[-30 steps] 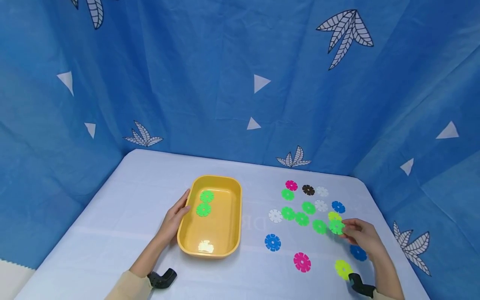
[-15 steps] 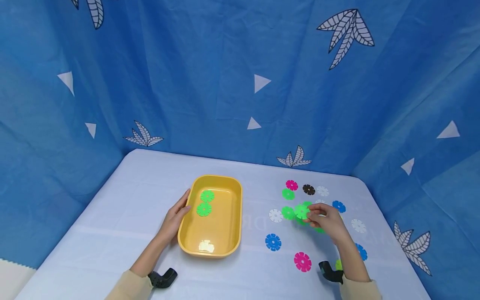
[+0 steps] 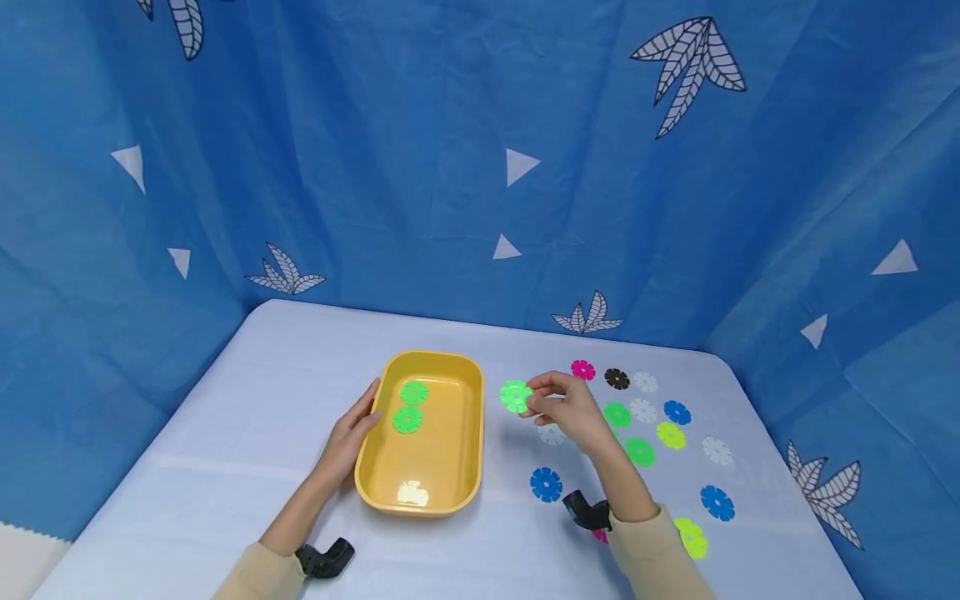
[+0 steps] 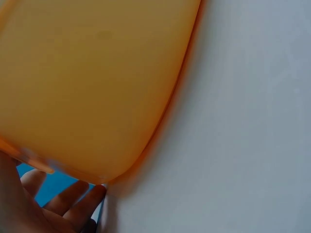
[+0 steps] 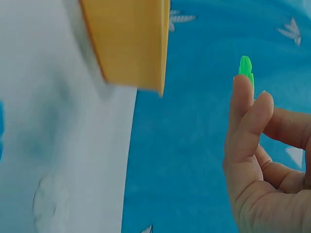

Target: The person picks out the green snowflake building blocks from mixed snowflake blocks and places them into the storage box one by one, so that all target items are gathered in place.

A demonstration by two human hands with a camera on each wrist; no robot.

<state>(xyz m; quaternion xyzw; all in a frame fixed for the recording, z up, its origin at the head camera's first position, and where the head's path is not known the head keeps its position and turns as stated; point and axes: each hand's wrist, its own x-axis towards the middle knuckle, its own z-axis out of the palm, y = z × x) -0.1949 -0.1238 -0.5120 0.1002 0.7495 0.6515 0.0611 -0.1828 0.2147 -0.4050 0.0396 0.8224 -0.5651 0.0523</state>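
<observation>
One yellow tray, gripped at its left rim by the left hand, the thumb laid over the edge; two green discs are contained in it. One green disc is pinched by the right hand, above the white table, just right of the tray. Also laid out to the right: loose green discs, at least two; white discs, four; blue discs, three; yellow discs, two; pink discs, two — one mostly hidden; dark disc, one.

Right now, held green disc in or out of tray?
Out: the fingers pinch the green disc right of the yellow tray in the head view.
</observation>
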